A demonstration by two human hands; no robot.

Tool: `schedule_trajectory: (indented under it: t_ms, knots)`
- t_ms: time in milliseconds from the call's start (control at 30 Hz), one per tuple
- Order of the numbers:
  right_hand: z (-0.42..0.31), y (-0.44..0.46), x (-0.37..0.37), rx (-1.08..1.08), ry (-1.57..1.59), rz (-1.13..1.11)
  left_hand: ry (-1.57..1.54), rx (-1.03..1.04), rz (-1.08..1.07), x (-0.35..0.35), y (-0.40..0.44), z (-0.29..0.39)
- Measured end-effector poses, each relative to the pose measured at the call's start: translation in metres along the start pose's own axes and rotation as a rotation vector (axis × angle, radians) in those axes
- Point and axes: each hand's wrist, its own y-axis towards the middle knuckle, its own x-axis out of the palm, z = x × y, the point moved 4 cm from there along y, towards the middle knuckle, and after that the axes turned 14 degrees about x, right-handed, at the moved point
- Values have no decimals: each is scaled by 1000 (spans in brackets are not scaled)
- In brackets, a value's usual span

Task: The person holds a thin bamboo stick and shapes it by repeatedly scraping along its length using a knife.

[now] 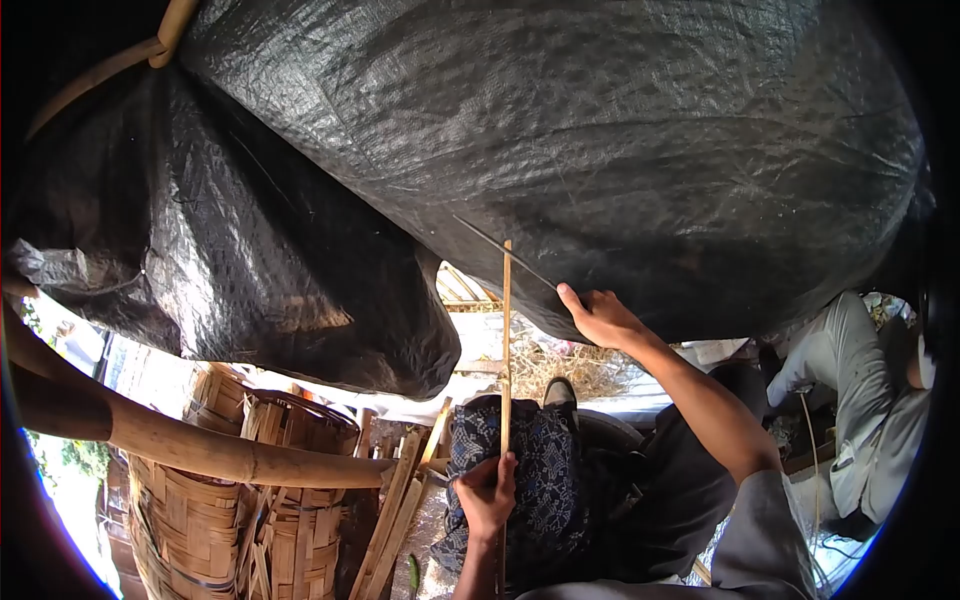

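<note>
My left hand (pixel 487 492) is closed around the lower part of a long, thin bamboo strip (pixel 506 370), which stands nearly upright in front of me. In my right hand (pixel 605 318) is a knife with a narrow blade (pixel 500 250); its handle is hidden inside my fist. The blade slants up to the left and crosses the strip close to its top end. Whether the edge touches the strip, I cannot tell. A dark blue patterned cloth (pixel 545 470) lies over my leg behind the strip, with a shoe (pixel 560 391) showing beyond it.
Black plastic sheeting (pixel 620 150) hangs low overhead. A thick bamboo pole (pixel 240 457) crosses the left side, before woven bamboo baskets (pixel 185 525). Split bamboo pieces (pixel 395 515) lean nearby. Straw (pixel 555 370) lies ahead. Another person in pale clothing (pixel 850 380) is at right.
</note>
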Motion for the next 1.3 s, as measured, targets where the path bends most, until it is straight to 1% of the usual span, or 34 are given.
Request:
schedule_trajectory:
  t_ms: [67, 133, 267, 333, 367, 433, 467, 533, 567, 633, 667, 733, 767, 833, 867, 933, 967, 1000, 1033, 1067, 1133, 1200, 1233, 1300]
  knots:
    - [-1, 1, -6, -8, 25, 14, -41, -24, -1, 3, 1, 2]
    - [-1, -2, -6, -2, 130, -77, -130, -76, -16, 2, -1, 9]
    - [6, 1, -7, -11, 201, -32, -173, -87, -19, 2, -4, 22]
    - [4, -6, -8, -31, 431, -206, -248, -83, 29, 3, -6, 23]
    - [3, -8, -11, -33, 426, -210, -249, -86, 34, 4, -6, 26]
    - [2, -17, -9, 32, 699, -446, -271, -81, 48, 4, -7, 30]
    - [3, -19, -10, 29, 696, -444, -274, -79, 50, 3, -8, 27]
    - [3, -24, -10, 53, 821, -536, -235, -28, 1, 4, -9, 23]
    - [3, -26, -10, 51, 818, -536, -237, -27, 4, 5, -10, 24]
    - [1, -26, -14, 28, 809, -504, -202, -23, 94, 7, -9, 28]
    - [0, -26, -14, 25, 811, -503, -201, -20, 93, 7, -8, 31]
    - [2, -22, -16, -13, 631, -396, -344, -158, 124, 9, -9, 35]
    - [1, -22, -15, -15, 630, -396, -345, -157, 126, 9, -7, 38]
    - [-3, -29, -14, -287, 345, -45, -327, -149, 90, 7, -6, 37]
    - [1, -24, -8, -247, 227, -1, -326, -148, 90, 6, -7, 34]
    - [-4, -37, -4, -335, 95, 86, -444, -211, 4, 7, -8, 23]
    - [-7, -47, -4, -392, 58, 114, -441, -214, 6, 5, -7, 20]
    - [-15, -59, -9, -297, -5, -42, -515, -209, -45, 6, -6, 19]
    - [-15, -63, -5, -311, -82, -29, -588, -205, -95, 6, -5, 20]
    - [-16, -62, 1, -350, -141, -26, -585, -210, -89, 3, -2, 21]
    - [-17, -62, 9, -390, -202, -26, -693, -272, -215, 4, 3, 27]
    - [-18, -64, 17, -390, -280, -99, -726, -282, -230, 3, 14, 32]
    - [-18, -63, 19, -389, -281, -100, -762, -287, -251, 4, 17, 34]
    - [-19, -60, 23, -431, -259, -133, -777, -287, -223, 5, 24, 34]
